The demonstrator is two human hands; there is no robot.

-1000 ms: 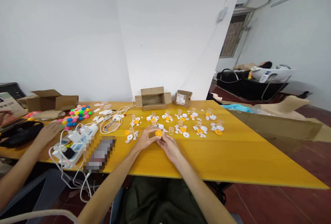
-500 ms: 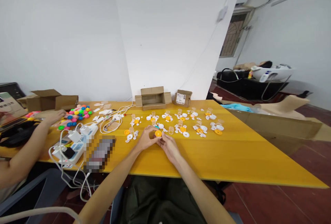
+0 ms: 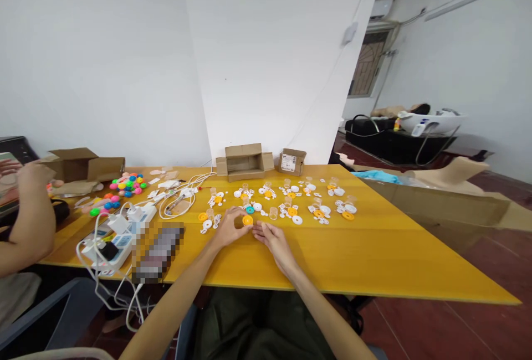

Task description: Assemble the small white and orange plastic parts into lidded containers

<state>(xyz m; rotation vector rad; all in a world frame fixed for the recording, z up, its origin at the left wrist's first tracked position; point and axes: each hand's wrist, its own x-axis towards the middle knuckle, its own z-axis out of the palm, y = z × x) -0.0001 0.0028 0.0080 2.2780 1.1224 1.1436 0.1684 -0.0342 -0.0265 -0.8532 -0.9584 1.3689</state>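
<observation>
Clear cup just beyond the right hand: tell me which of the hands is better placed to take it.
Right hand, probably: the clear cup sits just beyond it, and nothing clearly shows in its grasp. The left hand is farther off and appears to hold the orange disc.

Head-worn view, facing forward and down, table near, wall beyond
</observation>
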